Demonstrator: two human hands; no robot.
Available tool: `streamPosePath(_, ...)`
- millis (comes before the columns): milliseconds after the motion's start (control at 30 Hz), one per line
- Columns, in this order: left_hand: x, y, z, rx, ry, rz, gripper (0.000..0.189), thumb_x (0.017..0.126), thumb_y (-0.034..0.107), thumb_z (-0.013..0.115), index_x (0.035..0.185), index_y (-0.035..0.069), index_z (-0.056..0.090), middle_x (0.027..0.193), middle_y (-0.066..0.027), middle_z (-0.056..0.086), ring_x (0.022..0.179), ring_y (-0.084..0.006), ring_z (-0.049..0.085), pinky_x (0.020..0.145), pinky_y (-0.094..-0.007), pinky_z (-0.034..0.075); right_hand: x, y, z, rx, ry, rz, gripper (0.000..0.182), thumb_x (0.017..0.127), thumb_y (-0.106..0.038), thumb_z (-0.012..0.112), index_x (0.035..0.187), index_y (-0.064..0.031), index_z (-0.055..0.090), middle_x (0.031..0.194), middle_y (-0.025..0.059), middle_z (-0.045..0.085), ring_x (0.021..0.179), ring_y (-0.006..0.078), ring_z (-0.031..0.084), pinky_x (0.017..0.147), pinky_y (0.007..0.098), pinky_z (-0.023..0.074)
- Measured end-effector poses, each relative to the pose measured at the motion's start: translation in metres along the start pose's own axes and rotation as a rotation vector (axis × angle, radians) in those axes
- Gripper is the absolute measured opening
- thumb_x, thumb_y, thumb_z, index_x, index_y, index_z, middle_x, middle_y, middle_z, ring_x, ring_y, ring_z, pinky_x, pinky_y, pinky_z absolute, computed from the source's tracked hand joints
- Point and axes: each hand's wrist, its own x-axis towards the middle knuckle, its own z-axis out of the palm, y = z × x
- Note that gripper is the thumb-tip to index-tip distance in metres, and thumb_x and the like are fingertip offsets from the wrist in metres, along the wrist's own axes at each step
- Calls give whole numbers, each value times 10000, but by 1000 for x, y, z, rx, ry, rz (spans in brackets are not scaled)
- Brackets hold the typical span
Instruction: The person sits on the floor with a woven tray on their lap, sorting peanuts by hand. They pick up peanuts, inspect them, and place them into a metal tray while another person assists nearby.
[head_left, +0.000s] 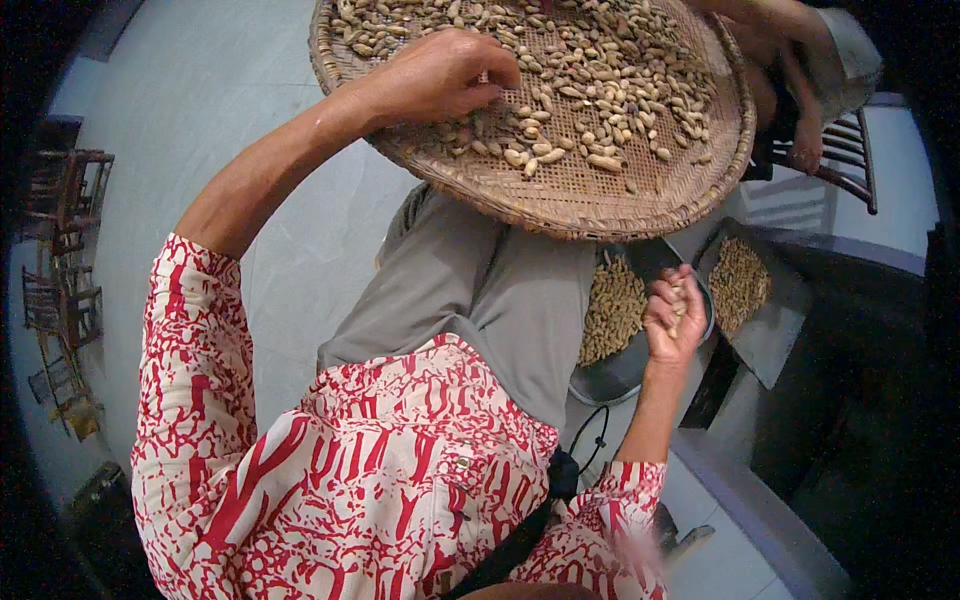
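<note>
A round woven bamboo tray (525, 206) rests by my knees, with unshelled peanuts (622, 82) spread over its mesh. My left hand (465, 75) reaches over the tray's left part, its fingers bent down close to the peanuts. Whether it grips any is hidden by the hand itself. To the right of my thigh, my right hand (675, 315) is raised palm up, fingers curled around a few peanuts (678, 304). Beneath and beside it stands a dark basin (637, 375) holding a heap of peanuts (611, 311).
Another person's hand (806, 146) hangs beyond the tray at the upper right, near a slatted wooden chair (847, 161). More peanuts (739, 281) lie in a grey container (772, 345) right of the basin. Wooden chairs (67, 247) stand along the far left.
</note>
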Motion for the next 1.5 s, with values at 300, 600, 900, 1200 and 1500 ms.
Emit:
streamPosePath(300,50,25,22,137,-258,-78,131,763,168,632,800,42,634,713,-165,614,676,-337,600,632,-434,475,-15,1,-205,-41,605,-206,361,905,-219,478,1194,-4,504,1226,189,530,1097,357,527,851,433,522)
streamPosePath(600,0,33,6,63,-125,-85,204,784,-35,589,974,17,641,923,-134,625,798,-291,607,696,-374,478,25,-66,-229,-69,854,-278,546,875,-244,543,1323,-15,329,1299,215,441,1151,397,482,908,509,482)
streamPosePath(900,-2,33,1,84,-218,22,160,826,70,622,967,-1,645,951,-140,618,921,-311,593,805,-380,475,27,-87,-149,-457,373,-177,189,870,-172,584,982,-21,567,919,146,645,820,276,649,747,407,566)
streamPosePath(1200,5,28,-3,165,-296,11,143,834,67,628,963,9,640,954,-120,626,861,-286,627,737,-362,497,0,-66,-190,-339,734,-198,218,850,-82,597,1035,21,543,1018,174,581,895,285,610,761,375,560)
streamPosePath(1500,-4,40,-2,260,-174,92,117,856,90,600,960,48,635,945,-109,619,843,-322,625,700,-372,502,-45,-81,-260,-1164,1221,-482,368,779,-302,728,1002,-48,583,780,83,608,611,161,565,490,297,466)
